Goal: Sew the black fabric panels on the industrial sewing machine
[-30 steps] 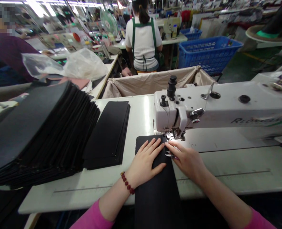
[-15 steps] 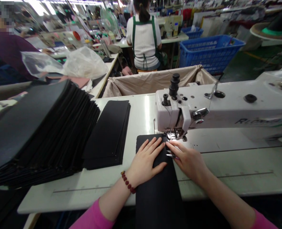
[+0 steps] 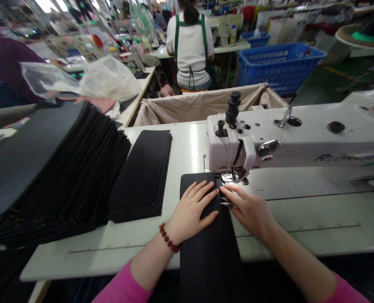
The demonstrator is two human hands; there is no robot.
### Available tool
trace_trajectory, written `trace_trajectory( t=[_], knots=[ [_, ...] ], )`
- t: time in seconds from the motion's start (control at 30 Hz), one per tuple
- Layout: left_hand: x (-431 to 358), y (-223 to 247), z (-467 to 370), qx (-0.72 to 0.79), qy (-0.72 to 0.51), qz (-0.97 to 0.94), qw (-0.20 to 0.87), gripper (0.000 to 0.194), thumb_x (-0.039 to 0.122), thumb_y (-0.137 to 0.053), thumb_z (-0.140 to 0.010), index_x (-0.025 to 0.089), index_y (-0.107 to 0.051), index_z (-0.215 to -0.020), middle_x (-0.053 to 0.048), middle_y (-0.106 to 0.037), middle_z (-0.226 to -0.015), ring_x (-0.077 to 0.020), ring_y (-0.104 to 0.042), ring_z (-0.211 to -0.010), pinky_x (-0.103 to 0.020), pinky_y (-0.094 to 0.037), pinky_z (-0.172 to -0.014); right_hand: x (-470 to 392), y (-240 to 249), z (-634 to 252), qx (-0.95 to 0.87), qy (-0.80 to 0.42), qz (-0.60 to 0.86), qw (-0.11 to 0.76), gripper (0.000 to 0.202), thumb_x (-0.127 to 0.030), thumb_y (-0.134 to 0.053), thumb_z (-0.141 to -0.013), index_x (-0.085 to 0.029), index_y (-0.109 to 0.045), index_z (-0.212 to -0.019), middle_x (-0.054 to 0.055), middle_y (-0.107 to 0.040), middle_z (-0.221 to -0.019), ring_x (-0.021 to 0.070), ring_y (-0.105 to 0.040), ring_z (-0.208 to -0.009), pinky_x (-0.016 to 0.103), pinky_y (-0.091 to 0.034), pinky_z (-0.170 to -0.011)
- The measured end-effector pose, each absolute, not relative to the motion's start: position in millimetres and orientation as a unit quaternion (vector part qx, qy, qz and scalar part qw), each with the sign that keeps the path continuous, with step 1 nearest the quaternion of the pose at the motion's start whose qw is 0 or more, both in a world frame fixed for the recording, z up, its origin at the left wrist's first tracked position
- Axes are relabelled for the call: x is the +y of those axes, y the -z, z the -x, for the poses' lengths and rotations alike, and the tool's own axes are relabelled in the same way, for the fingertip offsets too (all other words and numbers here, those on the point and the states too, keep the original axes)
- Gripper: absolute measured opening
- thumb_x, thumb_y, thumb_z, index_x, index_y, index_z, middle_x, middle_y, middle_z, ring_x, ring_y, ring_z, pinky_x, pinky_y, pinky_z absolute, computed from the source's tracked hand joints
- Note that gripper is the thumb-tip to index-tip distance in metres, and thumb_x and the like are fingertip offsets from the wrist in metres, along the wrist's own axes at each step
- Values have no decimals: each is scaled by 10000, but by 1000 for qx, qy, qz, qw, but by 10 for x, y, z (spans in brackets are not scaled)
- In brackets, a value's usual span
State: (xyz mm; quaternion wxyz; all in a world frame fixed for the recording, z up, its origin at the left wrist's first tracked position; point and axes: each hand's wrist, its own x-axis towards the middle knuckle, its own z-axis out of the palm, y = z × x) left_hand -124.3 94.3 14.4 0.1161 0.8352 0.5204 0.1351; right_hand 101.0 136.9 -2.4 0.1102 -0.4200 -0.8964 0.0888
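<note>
A long black panel (image 3: 210, 256) runs from the table's front edge up to the presser foot (image 3: 228, 176) of a white sewing machine (image 3: 288, 139). My left hand (image 3: 191, 210) lies flat on it, fingers spread. My right hand (image 3: 250, 210) is at the panel's right edge, just below the foot, its fingers wrapped round small metal snips (image 3: 227, 203) whose blades point left. To the left lie a low pile of black panels (image 3: 139, 176) and a tall, leaning stack of black pieces (image 3: 48, 155).
Behind the table (image 3: 187, 147) is a bin lined with beige cloth (image 3: 180, 107). A blue basket (image 3: 278, 65) stands beyond it. A person in a green apron (image 3: 190, 50) sits ahead; another person in purple (image 3: 10, 63) is at the far left. Clear plastic (image 3: 108, 80) lies back left.
The black panel's top edge has moved slightly farther under the presser foot. Both hands keep nearly the same pose, and the camera view has shifted a little.
</note>
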Motion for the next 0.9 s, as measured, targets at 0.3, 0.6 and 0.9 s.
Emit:
trace_trajectory(
  t=[0.3,0.6,0.9],
  knots=[
    [928,-149,1264,516,-153,-835,114,490,359,-548,-937,268,-446,-1408,-44,-412,-1491,-239,-361,-1383,-474,-235,-1198,1374,40,-1020,-899,-86,417,103,517,-223,-500,-918,-316,-444,-1423,2,-508,-1436,188,-666,-996,302,-551,-767],
    [939,-135,1275,509,-152,-840,109,475,354,-534,-946,267,-450,-1405,-49,-420,-1485,-242,-358,-1385,-486,-245,-1192,1366,38,-1029,-899,-91,416,104,499,-228,-491,-929,-309,-448,-1420,6,-498,-1445,190,-654,-1025,297,-540,-799],
    [932,-139,1281,510,-146,-841,105,468,333,-531,-945,272,-455,-1402,-50,-418,-1486,-242,-363,-1383,-492,-245,-1190,1374,48,-1025,-899,-92,416,105,500,-226,-494,-925,-304,-456,-1418,23,-502,-1442,189,-659,-1017,297,-543,-822]
  ],
)
